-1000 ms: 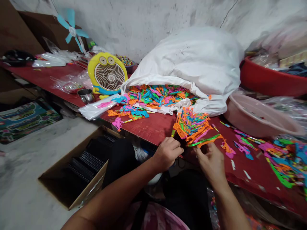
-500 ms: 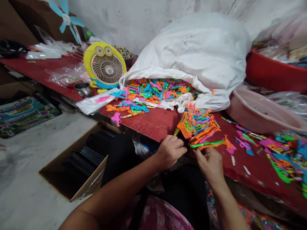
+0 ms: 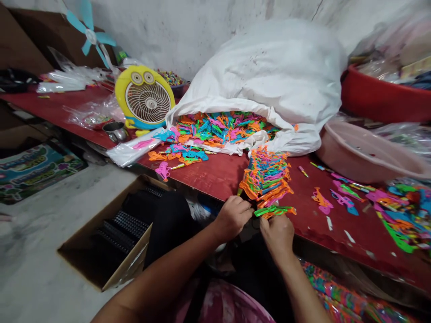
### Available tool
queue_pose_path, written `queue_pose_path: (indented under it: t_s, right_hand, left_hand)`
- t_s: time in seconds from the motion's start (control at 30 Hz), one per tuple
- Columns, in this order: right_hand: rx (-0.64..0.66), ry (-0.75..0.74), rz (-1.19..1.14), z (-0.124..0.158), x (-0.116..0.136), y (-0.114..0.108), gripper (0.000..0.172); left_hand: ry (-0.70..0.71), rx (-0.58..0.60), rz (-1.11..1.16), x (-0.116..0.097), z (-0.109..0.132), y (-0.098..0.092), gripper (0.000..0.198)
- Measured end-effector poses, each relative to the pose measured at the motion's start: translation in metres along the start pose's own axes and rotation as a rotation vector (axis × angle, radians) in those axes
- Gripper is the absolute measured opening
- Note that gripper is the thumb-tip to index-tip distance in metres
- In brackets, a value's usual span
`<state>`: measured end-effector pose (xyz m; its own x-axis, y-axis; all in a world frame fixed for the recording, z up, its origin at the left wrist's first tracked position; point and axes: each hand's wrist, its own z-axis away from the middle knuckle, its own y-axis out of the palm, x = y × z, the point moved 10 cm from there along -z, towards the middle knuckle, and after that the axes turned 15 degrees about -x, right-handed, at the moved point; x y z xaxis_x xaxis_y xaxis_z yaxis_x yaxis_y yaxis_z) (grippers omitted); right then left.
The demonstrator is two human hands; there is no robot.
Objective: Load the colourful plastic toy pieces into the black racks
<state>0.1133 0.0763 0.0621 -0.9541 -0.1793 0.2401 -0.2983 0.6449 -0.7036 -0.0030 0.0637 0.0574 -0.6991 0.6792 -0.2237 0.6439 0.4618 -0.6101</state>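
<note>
My left hand (image 3: 234, 217) is curled at the table's front edge, fingertips pressed together; whatever is in them is hidden. My right hand (image 3: 279, 233) is closed, knuckles up, just below green and orange plastic toy pistols (image 3: 275, 211) that it seems to grip from underneath. Just beyond both hands lies a long, tightly packed row of toy pistols (image 3: 267, 172) in orange, pink, blue and green. A yellowish tube end (image 3: 239, 191) pokes out beside my left hand. An orange and pink toy pistol (image 3: 322, 200) lies to the right.
A big white sack (image 3: 269, 76) spills more toy pistols (image 3: 215, 128). A pink basin (image 3: 367, 154) and a red basin (image 3: 387, 98) stand right, near a loose colourful heap (image 3: 400, 211). At left are a yellow fan (image 3: 145, 96), a metal cup (image 3: 115, 132) and a carton (image 3: 101, 269) of black parts.
My right hand has moved left, closer to my left hand, along with the green and orange pistols. The packed row sits further left, and a small tube on the table now shows fully.
</note>
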Motion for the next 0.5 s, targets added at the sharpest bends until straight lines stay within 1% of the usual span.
queue_pose_path:
  t_s: [0.17, 0.23, 0.27, 0.3, 0.4, 0.43, 0.47, 0.5]
  right_hand:
    - [0.007, -0.006, -0.026, -0.005, 0.000, 0.002, 0.028]
    - [0.000, -0.010, -0.014, -0.007, 0.003, 0.002, 0.030]
    - [-0.004, -0.011, -0.005, -0.008, 0.004, 0.002, 0.030]
    - [-0.006, -0.010, -0.001, -0.008, 0.005, 0.002, 0.029]
    - [0.005, -0.007, -0.027, -0.010, 0.010, 0.001, 0.026]
    - [0.014, -0.003, -0.042, -0.011, 0.011, 0.001, 0.025]
    - [0.023, 0.006, -0.057, -0.011, 0.012, 0.001, 0.024]
    - [0.033, 0.021, -0.073, -0.012, 0.013, 0.002, 0.024]
  left_hand:
    - [-0.017, 0.055, 0.006, 0.004, 0.003, 0.003, 0.016]
    - [-0.043, 0.040, 0.055, 0.003, 0.006, -0.003, 0.015]
    - [-0.067, 0.000, 0.085, 0.002, 0.007, -0.010, 0.017]
    - [-0.097, -0.066, 0.113, 0.002, 0.007, -0.020, 0.019]
    - [-0.193, -0.317, 0.140, 0.001, 0.001, -0.055, 0.026]
    - [-0.209, -0.362, 0.130, -0.001, -0.003, -0.061, 0.031]
    - [-0.214, -0.370, 0.118, -0.003, -0.009, -0.064, 0.034]
    - [-0.208, -0.349, 0.106, -0.007, -0.017, -0.063, 0.036]
